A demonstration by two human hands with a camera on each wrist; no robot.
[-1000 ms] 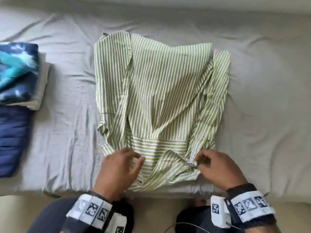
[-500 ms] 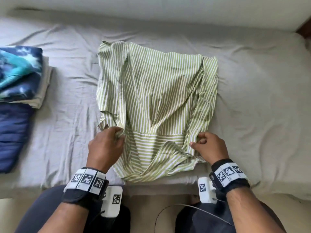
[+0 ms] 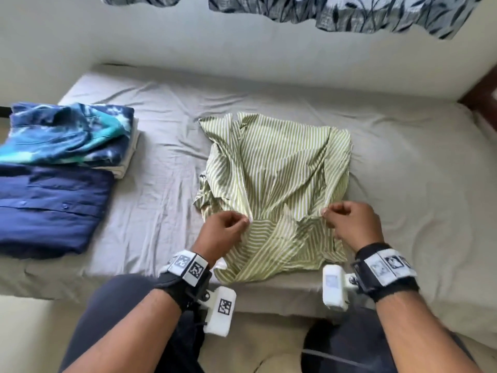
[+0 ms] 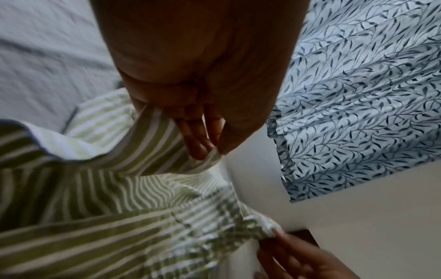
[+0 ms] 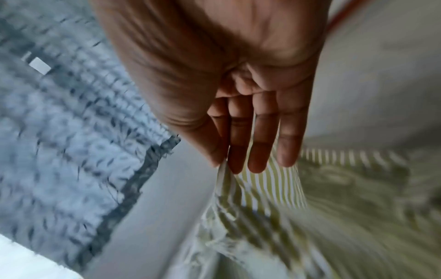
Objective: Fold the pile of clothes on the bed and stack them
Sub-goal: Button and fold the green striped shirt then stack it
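With the left hand (image 3: 224,230) and right hand (image 3: 348,224) each pinching the striped shirt (image 3: 279,168) near the bed's (image 3: 403,162) front edge, its tucked sleeves could slip loose if lifted unevenly.

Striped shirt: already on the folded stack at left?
No, the striped shirt lies mid-bed, apart from the folded stack, pinched by left hand and right hand.

Grey wrinkled bedsheet (image 3: 403,170) spreads across the mattress, pale wall (image 3: 188,36) right behind it. A blue-grey curtain printed with dark leaf sprigs (image 3: 336,12) hangs along the top, and a dark wooden bed frame corner (image 3: 481,99) peeks in at right.
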